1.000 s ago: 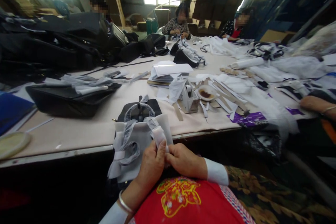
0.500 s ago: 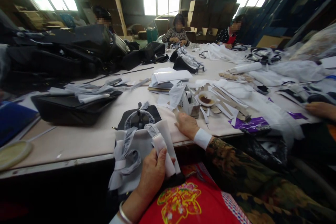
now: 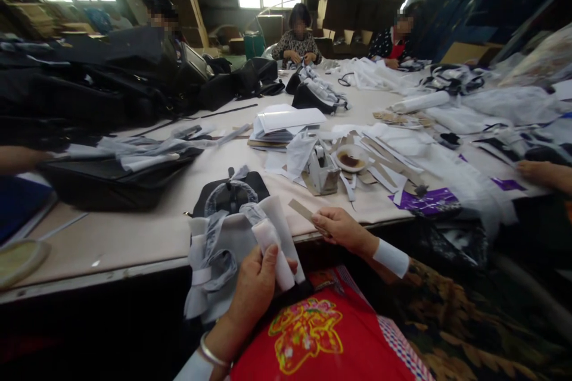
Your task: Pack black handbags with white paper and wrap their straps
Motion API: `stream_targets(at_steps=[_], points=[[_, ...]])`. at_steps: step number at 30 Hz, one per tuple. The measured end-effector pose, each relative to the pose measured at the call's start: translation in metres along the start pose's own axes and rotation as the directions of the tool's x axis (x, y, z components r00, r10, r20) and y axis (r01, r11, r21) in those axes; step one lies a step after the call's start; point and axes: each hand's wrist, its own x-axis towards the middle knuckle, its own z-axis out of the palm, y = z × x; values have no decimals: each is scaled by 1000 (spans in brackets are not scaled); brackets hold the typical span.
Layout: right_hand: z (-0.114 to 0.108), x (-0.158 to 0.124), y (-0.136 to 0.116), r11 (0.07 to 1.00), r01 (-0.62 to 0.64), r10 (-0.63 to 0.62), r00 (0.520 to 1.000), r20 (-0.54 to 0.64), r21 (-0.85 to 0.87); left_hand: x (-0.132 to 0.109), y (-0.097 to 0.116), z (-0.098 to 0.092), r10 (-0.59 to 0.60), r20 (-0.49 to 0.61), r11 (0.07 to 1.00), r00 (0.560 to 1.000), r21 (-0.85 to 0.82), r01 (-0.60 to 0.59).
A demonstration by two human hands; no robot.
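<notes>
My left hand [image 3: 255,281] is closed around a white foam-wrapped roll [image 3: 272,253] at the table's front edge. Behind that roll a black bag [image 3: 255,186] leans on the edge, its handle [image 3: 210,201] wound in thin translucent wrapping and its front covered by white sheeting. Between the thumb and fingers of my right hand [image 3: 343,230] is a narrow grey-brown cardboard strip [image 3: 300,209], pointing left toward the bag. What lies under my left palm is hidden.
Beyond my right hand are a tape dispenser [image 3: 323,174], a dish of brown liquid [image 3: 352,159] and cardboard scraps [image 3: 379,158]. A paper stack [image 3: 288,122] lies mid-table. Black bags [image 3: 120,175] are at left. Co-workers [image 3: 298,41] sit opposite; other people's hands reach in from both sides.
My right hand has drawn back from the table toward me and slightly right, now with the cardboard strip raised. My left hand keeps its hold. Another person's arm has appeared at left.
</notes>
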Motion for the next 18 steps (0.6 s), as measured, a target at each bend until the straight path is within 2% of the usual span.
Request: stream_targets(at_steps=[1, 4, 7, 10, 13, 18], points=[[1, -6, -3, 999, -5, 3, 998, 61, 33, -1, -1, 0, -15, 12, 999, 1000, -30, 15], [4, -19, -16, 999, 12, -4, 980, 200, -40, -4, -3, -1, -74, 52, 983, 996, -165, 82], [6, -23, -31, 980, 105, -65, 972, 224, -172, -9, -4, -3, -147, 84, 930, 986, -328, 166], [8, -21, -39, 940, 173, -122, 975, 184, -293, -13, -5, -6, -209, 117, 876, 971, -420, 239], [9, -19, -39, 926, 167, -132, 983, 125, -339, -15, -4, -8, -214, 150, 856, 965, -447, 259], [-4, -7, -28, 827, 169, -249, 965, -79, -537, -14, -4, -5, -215, 129, 857, 968, -449, 251]])
